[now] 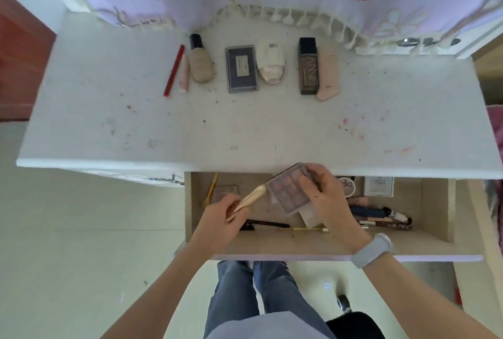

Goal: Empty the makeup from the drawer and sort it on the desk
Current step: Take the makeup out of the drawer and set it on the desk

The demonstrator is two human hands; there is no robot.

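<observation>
While the desk (109, 110) is already carrying a row of sorted makeup along its back edge, the open drawer (435, 202) under the front edge is still holding a good deal: pencils and tubes (381, 216) piled at its right end, a round compact (348, 185) and a white box (379, 186) at the back, a black pencil (264, 223) and a thin gold stick (302, 228) near its front wall. Both hands are working above the drawer's middle. The right hand (324, 197) is gripping a clear-lidded palette (288, 191), fingers curled over its far edge; the left hand (223, 216) is pinching a gold tube (249, 199) whose tip is nearly touching the palette. Doing this well probably means lifting both clear of the desk's front lip before moving away, keeping the palette level so its lid is staying closed, then laying it beside the grey palette (241, 68) at the back edge, and the tube beside the red pencil (173, 70) toward the back left.
</observation>
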